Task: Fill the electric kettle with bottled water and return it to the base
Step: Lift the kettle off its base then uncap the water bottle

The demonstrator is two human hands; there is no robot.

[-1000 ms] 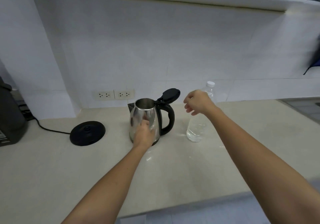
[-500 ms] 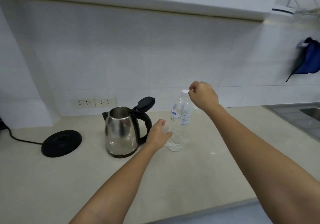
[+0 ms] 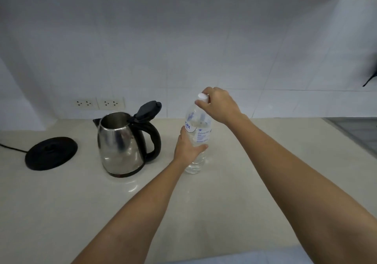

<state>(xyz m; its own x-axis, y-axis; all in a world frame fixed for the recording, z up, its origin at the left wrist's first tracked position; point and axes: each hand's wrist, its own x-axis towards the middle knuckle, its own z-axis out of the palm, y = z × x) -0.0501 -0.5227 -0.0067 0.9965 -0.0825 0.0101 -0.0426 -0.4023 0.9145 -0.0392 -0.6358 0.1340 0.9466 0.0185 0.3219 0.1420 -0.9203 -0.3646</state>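
Left hand (image 3: 188, 149) is wrapped round the bottle (image 3: 197, 135), which stands upright on the worktop (image 3: 81, 198) just right of the kettle (image 3: 122, 141). Right hand (image 3: 219, 105) has its fingers pinched on the cap (image 3: 202, 97). Kettle lid's flipped up, base (image 3: 51, 153) sits to its left.

Bottle (image 3: 199, 133) label partly hidden by left hand (image 3: 188, 148), base cord (image 3: 10, 148) cut off at left edge
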